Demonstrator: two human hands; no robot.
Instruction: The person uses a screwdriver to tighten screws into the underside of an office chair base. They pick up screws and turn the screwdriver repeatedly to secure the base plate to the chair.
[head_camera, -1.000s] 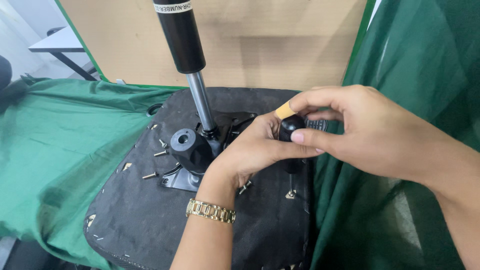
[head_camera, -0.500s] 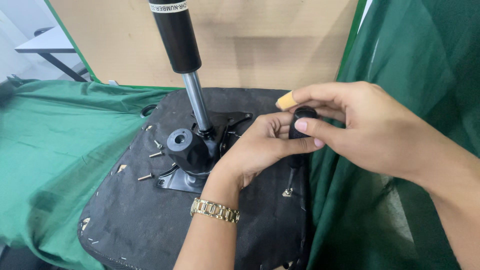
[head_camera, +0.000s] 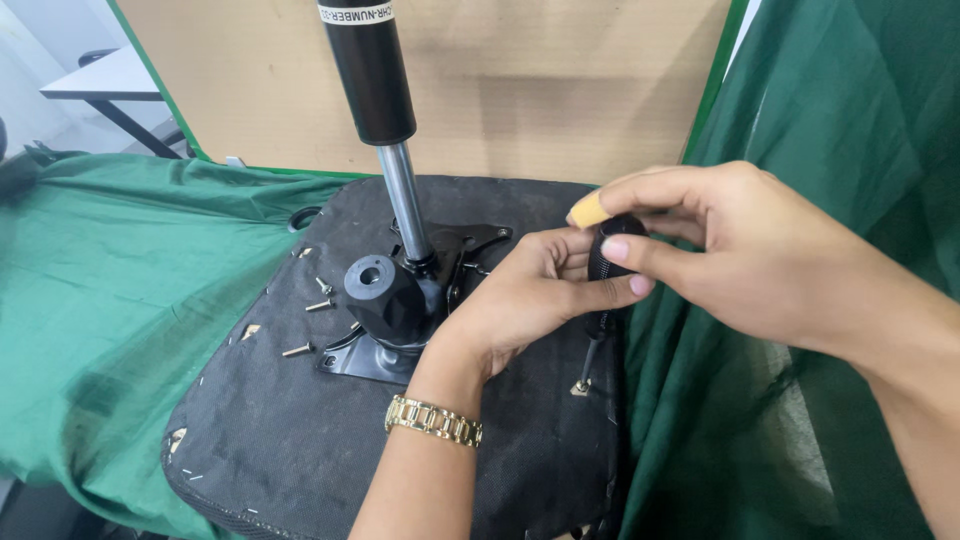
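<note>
Head view: green cloth (head_camera: 110, 270) drapes the left side. Loose screws (head_camera: 310, 325) lie near the left edge of the black seat underside (head_camera: 280, 440). Black knob (head_camera: 383, 292) and metal mounting plate (head_camera: 360, 360) sit mid-pad, with the gas-lift cylinder (head_camera: 372, 80) standing upright from it. Left hand (head_camera: 530, 300), gold watch (head_camera: 433, 420) on the wrist, fingers curled around the screwdriver (head_camera: 603, 290) handle. Right hand (head_camera: 740, 250) pinches the handle top — tip planted on a screw near the pad's right edge.
</note>
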